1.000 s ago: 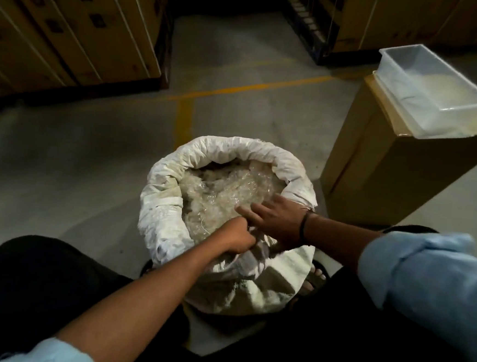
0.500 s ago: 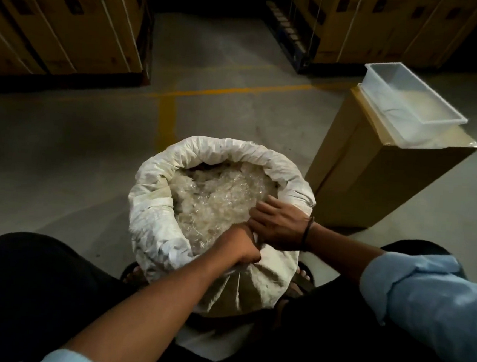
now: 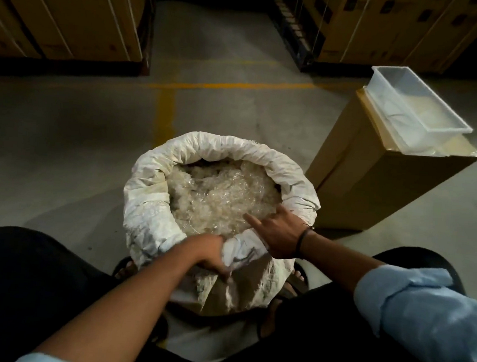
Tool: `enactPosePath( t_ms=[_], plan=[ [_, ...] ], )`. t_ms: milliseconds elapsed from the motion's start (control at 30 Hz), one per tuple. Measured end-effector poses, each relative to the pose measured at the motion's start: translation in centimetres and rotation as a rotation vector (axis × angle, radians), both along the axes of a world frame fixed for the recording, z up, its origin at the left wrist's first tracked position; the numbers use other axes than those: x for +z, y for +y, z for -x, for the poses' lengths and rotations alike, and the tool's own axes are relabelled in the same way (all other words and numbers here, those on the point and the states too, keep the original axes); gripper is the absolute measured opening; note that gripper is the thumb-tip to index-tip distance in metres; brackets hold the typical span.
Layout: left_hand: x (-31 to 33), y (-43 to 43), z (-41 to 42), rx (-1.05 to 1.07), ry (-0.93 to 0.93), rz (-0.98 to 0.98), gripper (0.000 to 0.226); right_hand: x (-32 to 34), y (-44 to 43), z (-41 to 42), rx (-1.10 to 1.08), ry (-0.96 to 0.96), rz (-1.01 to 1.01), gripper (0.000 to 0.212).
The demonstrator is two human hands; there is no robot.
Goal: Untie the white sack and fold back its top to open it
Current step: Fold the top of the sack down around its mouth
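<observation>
A white woven sack (image 3: 154, 225) stands upright on the grey concrete floor (image 3: 63, 144), between the knees of a seated person in dark trousers (image 3: 18, 286). Its mouth is open, and the top is rolled back into a thick cuff around the far, left and right sides. Inside lies a heap of clear, crinkled plastic scraps (image 3: 219, 196), filling the sack almost to the cuff.

The left hand (image 3: 211, 254) is closed in a fist on the near edge of the sack, bunching the cloth there and drawing it toward the person; the fabric below it is gathered into folds. The right hand (image 3: 277, 232) rests on the near right part of the rim with its fingers spread, the forefinger pointing left over the scraps and the palm lying on the cloth. A dark band (image 3: 302, 237) circles that wrist, and a light blue sleeve (image 3: 426, 318) is rolled up on the forearm.

To the right of the sack, just beside it, stands a tall brown cardboard box (image 3: 373, 191). On its top sits a clear rectangular plastic tub (image 3: 419, 115). A yellow painted line (image 3: 224, 86) crosses the floor farther off, and stacked brown cartons (image 3: 73, 13) line the far wall.
</observation>
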State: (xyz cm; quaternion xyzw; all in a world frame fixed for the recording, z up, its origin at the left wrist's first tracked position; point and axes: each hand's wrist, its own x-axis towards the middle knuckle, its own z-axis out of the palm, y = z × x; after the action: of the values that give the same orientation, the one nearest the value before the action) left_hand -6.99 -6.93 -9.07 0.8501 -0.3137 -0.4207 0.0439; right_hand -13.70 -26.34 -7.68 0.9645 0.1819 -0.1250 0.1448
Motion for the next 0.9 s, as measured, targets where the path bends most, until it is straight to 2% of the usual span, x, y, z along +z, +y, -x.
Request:
enactPosePath(
  t_ms=[67,133,233,300,333,367,433,567,633,733,800,833,900],
  plan=[
    [0.0,1.6,-0.2,-0.028,-0.066,-0.090,0.085,-1.3,0.0,0.1,0.044,-0.065,-0.006,0.079],
    [-0.1,1.3,1.0,-0.058,-0.145,-0.165,0.063,-1.7,-0.2,-0.1,0.065,0.010,0.023,0.087],
    [-0.9,0.3,3.5,-0.101,-0.261,-0.107,0.040,-0.4,0.5,-0.4,0.040,0.364,0.036,0.114],
    [-1.4,-0.1,4.3,-0.102,-0.299,-0.059,0.035,0.5,2.1,-0.5,-0.027,0.605,-0.139,0.117],
    [-1.6,0.0,4.5,-0.070,-0.311,-0.062,0.035,0.6,3.1,-0.6,-0.054,0.640,-0.243,0.112],
    [-1.6,0.3,4.6,-0.026,-0.312,-0.077,0.037,0.5,4.0,-0.8,-0.087,0.641,-0.310,0.111],
    [-0.4,0.5,4.4,0.034,-0.267,-0.108,0.050,0.2,5.5,-1.2,-0.131,0.608,-0.309,0.116],
    [2.9,1.8,2.8,-0.004,-0.136,-0.184,0.076,-0.8,7.0,-1.3,-0.013,0.321,-0.149,0.073],
    [3.8,3.3,1.6,0.047,-0.120,-0.205,0.095,-1.1,7.0,-0.5,0.044,0.230,-0.154,0.069],
    [4.2,5.8,-0.5,0.506,-0.225,-0.037,0.105,-1.8,6.4,0.7,0.088,0.133,-0.201,0.067],
    [3.7,6.8,-2.3,0.805,-0.362,0.011,0.125,-2.4,6.5,1.1,0.087,0.100,-0.223,0.068],
    [3.1,7.2,-3.1,0.912,-0.361,0.013,0.135,-2.6,6.5,1.1,0.088,0.095,-0.221,0.067],
    [1.4,7.7,-4.1,1.122,-0.221,0.045,0.148,-2.6,6.5,0.9,0.095,0.097,-0.190,0.058]
  ],
)
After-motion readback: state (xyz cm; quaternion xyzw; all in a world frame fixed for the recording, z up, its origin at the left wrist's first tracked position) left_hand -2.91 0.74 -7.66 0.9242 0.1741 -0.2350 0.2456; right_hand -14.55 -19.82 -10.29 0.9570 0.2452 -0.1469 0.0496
